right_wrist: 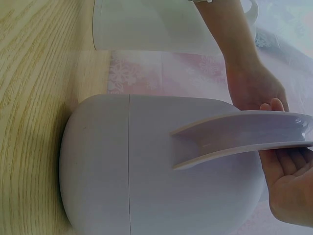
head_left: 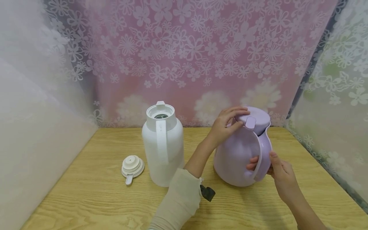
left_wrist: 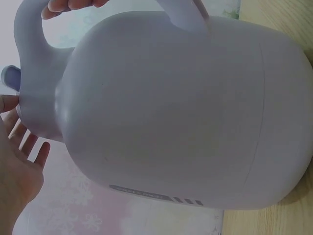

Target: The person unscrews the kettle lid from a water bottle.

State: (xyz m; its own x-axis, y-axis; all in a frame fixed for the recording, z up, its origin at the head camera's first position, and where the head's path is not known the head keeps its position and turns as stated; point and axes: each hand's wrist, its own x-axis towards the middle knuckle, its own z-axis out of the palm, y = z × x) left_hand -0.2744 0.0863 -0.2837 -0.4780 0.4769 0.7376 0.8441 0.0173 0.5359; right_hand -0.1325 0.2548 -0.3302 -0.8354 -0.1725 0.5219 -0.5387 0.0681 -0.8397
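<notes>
A lilac thermos jug stands on the right of the table, handle turned toward me. My right hand grips the handle, with fingers passing through the loop and the thumb on its outer side. My left hand holds the jug's lid from the left, fingers over the top and thumb beside the oval button. In the left wrist view that hand reaches round the jug's neck. The right wrist view shows my right hand at the upper part of the handle.
A white thermos jug stands uncovered left of the lilac one, close to my left forearm. Its stopper lies on the wooden table further left. A small black object shows beside my left sleeve. Flowered curtains enclose the table.
</notes>
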